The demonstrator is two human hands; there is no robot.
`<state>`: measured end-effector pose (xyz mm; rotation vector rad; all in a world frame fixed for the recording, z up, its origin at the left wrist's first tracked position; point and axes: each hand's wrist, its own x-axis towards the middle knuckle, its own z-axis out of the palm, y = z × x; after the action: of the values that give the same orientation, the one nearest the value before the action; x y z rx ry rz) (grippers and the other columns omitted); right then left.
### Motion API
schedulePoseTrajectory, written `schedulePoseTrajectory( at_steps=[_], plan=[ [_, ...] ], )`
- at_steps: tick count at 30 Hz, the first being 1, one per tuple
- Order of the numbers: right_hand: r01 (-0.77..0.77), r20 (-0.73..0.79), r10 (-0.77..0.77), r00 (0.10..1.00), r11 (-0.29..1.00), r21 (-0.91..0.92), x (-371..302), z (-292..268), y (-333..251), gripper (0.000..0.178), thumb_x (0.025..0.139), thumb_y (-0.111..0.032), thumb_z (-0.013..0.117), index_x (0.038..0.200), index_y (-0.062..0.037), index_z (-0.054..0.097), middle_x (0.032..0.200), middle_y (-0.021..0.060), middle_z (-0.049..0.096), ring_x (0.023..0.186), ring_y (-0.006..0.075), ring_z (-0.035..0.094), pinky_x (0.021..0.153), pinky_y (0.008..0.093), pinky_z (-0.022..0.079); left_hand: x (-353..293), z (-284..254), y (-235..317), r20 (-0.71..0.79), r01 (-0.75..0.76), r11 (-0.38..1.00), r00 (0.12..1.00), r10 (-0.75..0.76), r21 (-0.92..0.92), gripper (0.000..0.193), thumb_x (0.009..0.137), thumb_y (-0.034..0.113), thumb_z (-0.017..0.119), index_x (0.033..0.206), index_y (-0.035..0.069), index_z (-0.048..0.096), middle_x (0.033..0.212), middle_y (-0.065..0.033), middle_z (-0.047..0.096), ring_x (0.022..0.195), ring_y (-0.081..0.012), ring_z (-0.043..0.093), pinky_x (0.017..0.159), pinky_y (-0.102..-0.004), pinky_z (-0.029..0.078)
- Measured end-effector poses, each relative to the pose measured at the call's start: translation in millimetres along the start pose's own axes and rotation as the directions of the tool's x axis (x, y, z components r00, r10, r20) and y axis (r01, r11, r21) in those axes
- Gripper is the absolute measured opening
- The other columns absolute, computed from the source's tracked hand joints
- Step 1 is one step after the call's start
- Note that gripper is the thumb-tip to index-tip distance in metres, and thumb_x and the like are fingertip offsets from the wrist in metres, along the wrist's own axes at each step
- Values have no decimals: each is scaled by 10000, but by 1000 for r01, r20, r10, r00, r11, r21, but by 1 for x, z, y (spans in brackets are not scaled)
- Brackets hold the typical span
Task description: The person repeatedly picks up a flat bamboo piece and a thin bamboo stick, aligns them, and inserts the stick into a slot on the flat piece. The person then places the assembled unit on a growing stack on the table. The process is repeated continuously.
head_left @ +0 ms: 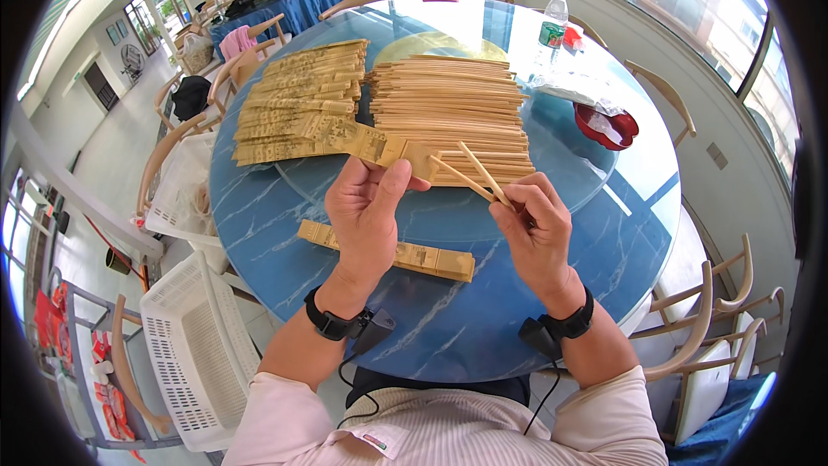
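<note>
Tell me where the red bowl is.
In the head view, the red bowl is on the right side of the blue table, right of the wooden stick pile and nearer than the bottle.

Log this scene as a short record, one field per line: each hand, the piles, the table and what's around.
Left hand: holds a paper sleeve, thumb near its right end
Right hand: pinches two chopsticks, far ends spread
Contact: one chopstick's end meets the sleeve's right end; whether it is inside, cannot tell
Back left: sleeve pile
Back middle: chopstick pile
Nearer the person: sleeve bundle, partly behind the left forearm
Table: round, blue, marbled
Back right: upright bottle, red bowl
Left of table: white crates
</note>
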<state>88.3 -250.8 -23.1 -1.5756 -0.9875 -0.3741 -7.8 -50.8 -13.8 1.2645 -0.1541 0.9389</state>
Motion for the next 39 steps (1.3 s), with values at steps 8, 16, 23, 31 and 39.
schedulePoseTrajectory(
  at_steps=[8, 16, 23, 31, 39],
  plan=[
    [-6, 27, 6, 1000, 1000, 19, 1, 0, -1, 161, 895, 20, 813, 983, 6, 679, 846, 65, 575, 671, 154, 522, 599, 283, 445, 0, 2, 8, -15, -6, 1000, 1000, 6, -13, 171, 1072, 80, 644, 1212, -16, 659, 1127, -102, 761, 930, -189, 753, 818, -352, 636],
    [-186, 128, 163, 978, 964, 191, -6, 2, 2, 97, 975, 9, 752, 998, 6, 658, 786, 52, 627, 631, 102, 586, 561, 250, 458, -1, 7, 10, -37, -45, 999, 998, 46, 23, 158, 1057, 124, 700, 1128, -15, 677, 1005, -78, 772, 820, -136, 736, 758, -265, 583],
    [-89, 138, 72, 988, 989, 119, -9, 1, 11, 82, 1004, 14, 721, 1064, 42, 672, 895, 49, 657, 684, 96, 636, 602, 240, 509, -8, 14, 4, 20, 61, 994, 998, -63, 92, 115, 1032, 78, 731, 1088, -9, 679, 968, -60, 754, 812, -100, 707, 750, -253, 585],
    [15, 147, -24, 989, 998, 64, -4, 9, 3, 169, 945, 6, 771, 1096, 23, 695, 838, 103, 630, 671, 227, 626, 600, 329, 484, -11, 16, -5, -27, 69, 996, 997, -68, 56, 132, 1049, 124, 720, 1061, 6, 663, 921, -38, 727, 776, -108, 693, 744, -258, 575],
    [0, 285, -11, 958, 999, 38, -8, 6, 4, 122, 1019, -38, 692, 1119, 33, 693, 794, 136, 619, 615, 255, 614, 570, 354, 486, 1, 4, -8, -105, 8, 998, 994, -14, -58, 156, 1067, 159, 700, 1046, 14, 645, 944, -49, 730, 788, -129, 695, 743, -285, 579]
  ],
)
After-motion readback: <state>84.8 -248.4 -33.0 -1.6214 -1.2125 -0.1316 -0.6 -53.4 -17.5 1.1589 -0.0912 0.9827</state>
